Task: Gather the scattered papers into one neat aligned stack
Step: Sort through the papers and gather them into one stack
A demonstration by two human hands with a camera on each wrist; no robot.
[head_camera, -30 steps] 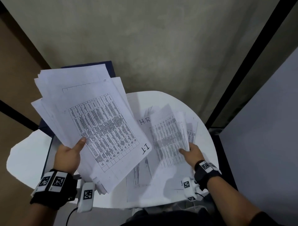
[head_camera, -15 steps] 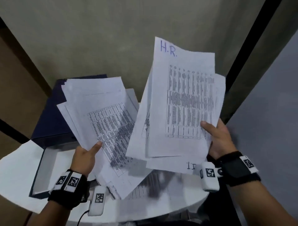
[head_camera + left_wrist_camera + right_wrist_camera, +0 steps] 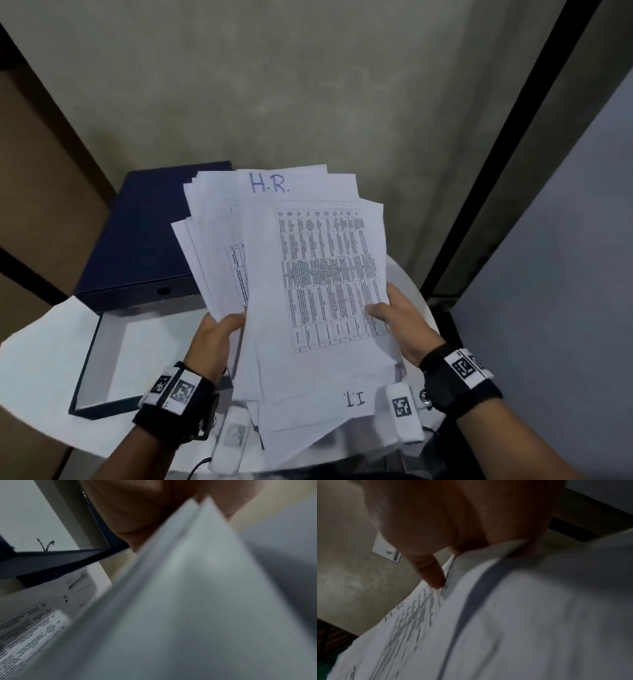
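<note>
Papers (image 3: 308,274) lengthwise away, "H.R." end far

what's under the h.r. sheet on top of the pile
Under the H.R. sheet, more printed papers fan out leftward, and one marked I.T. sticks out below. Their count and most of their print are covered.

Round white table (image 3: 41,356) stands against a mottled grey-beige plastered wall (image 3: 308,85). Black vertical frame strip (image 3: 496,164) at right, beside a pale grey panel (image 3: 565,274). Lighting dim.

Papers (image 3: 318,274) thin matt white printed sheets; box (image 3: 144,240) matt navy card; wall (image 3: 308,85) rough plaster.
</note>
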